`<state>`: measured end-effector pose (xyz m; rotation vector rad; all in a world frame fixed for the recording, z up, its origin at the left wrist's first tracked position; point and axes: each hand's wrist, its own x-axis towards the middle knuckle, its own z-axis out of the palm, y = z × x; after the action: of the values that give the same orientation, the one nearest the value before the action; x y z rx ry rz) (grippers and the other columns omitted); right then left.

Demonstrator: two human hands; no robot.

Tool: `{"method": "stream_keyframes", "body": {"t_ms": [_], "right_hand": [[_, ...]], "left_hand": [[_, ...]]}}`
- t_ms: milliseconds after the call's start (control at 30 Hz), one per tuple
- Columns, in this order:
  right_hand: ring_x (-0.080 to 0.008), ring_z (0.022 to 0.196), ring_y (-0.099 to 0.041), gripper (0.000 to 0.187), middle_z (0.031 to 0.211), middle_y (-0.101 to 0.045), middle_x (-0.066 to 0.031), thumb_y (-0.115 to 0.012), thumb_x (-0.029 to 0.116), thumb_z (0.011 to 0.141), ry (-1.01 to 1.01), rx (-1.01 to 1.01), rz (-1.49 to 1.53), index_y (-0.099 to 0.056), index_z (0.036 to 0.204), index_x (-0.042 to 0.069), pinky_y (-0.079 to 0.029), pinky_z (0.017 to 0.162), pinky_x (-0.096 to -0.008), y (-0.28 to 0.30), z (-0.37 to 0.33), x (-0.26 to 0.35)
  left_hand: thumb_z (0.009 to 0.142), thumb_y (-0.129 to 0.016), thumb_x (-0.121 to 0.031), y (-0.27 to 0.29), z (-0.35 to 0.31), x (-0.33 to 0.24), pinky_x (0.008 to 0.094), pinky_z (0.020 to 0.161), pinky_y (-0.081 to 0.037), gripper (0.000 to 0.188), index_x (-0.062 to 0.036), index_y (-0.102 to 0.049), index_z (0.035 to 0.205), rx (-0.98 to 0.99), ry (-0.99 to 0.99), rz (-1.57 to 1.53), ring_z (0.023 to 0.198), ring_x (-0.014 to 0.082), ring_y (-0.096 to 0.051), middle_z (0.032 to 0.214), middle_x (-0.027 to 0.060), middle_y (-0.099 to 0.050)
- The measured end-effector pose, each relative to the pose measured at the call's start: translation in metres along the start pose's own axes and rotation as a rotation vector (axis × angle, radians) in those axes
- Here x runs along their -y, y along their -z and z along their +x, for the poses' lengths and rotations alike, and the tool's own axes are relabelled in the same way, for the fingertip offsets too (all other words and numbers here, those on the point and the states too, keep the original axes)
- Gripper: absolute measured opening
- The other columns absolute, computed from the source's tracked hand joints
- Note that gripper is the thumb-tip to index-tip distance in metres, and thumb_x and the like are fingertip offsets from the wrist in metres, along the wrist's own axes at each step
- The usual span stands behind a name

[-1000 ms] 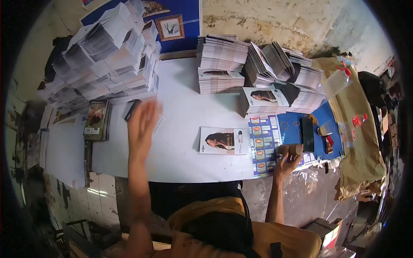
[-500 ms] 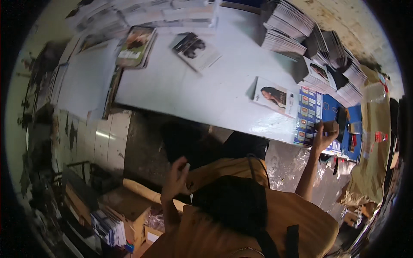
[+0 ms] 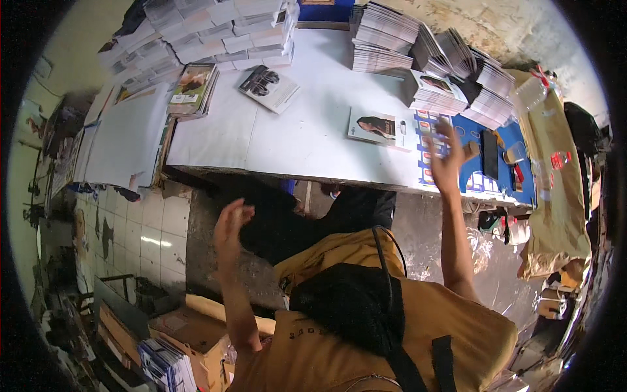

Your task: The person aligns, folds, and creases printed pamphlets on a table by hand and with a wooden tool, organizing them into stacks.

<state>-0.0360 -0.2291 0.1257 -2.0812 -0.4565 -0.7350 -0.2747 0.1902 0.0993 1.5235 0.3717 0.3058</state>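
My right hand is over the table's right front, fingers stretched and apart, holding nothing. Just beside it stands a small brown block-like piece on a blue mat. Below the hand lies a blue-and-white patterned sheet. A white book with a person's picture on its cover lies to the left of this hand. My left hand hangs in the air before the table's front edge, empty, with its fingers loosely bent and apart.
Stacks of books stand at the back right, and wrapped stacks at the back left. Another book lies mid-table. A dark phone-like slab and plastic cup sit right. Cardboard boxes stand lower left.
My right hand has let go of the brown piece and moved left, opening its fingers. My left hand has moved up and left. The view has shifted, showing more of the table's back.
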Motion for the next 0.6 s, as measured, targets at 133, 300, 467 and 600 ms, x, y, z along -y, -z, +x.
{"method": "stream_keyframes", "body": {"t_ms": [133,300,467,600], "right_hand": [[-0.0384,0.110,-0.061,0.047,0.118,-0.062,-0.0237,-0.073,0.024,0.088,0.072,0.531,-0.082,-0.060,0.124,-0.003,-0.049,0.095,-0.0445,-0.041,0.029,0.008],[-0.0432,0.130,-0.046,0.083,0.144,-0.045,-0.0222,-0.083,0.032,0.073,0.173,0.792,-0.347,-0.046,0.143,0.007,-0.040,0.108,-0.0508,-0.067,0.036,-0.032],[-0.0400,0.126,-0.051,0.082,0.138,-0.052,-0.0154,-0.079,0.018,0.069,0.249,0.926,-0.478,-0.044,0.143,0.016,-0.041,0.107,-0.0546,-0.068,0.032,0.008],[-0.0364,0.111,-0.064,0.065,0.130,-0.061,-0.0176,-0.066,0.006,0.078,0.351,0.748,-0.436,-0.048,0.141,0.012,-0.054,0.093,-0.0458,-0.085,0.026,-0.011]], "left_hand": [[0.100,-0.061,-0.014,-0.066,0.061,0.033,0.0293,0.089,-0.050,0.030,-0.0004,-0.059,0.126,0.090,-0.162,0.060,0.099,0.0154,-0.063,0.105,0.0080,-0.067],[0.100,-0.060,-0.014,-0.115,0.064,0.029,0.0281,0.088,-0.050,0.033,0.0033,-0.056,0.129,0.266,-0.161,0.125,0.099,0.0137,-0.062,0.106,0.0075,-0.066],[0.098,-0.064,-0.014,-0.113,0.051,0.031,0.0258,0.084,-0.049,0.028,-0.0006,-0.061,0.123,0.195,-0.144,0.086,0.091,0.0099,-0.061,0.101,0.0036,-0.066],[0.097,-0.065,-0.014,-0.126,0.058,0.030,0.0298,0.088,-0.049,0.032,-0.0019,-0.059,0.127,0.244,-0.054,-0.041,0.097,0.0116,-0.062,0.105,0.0048,-0.067]]}}
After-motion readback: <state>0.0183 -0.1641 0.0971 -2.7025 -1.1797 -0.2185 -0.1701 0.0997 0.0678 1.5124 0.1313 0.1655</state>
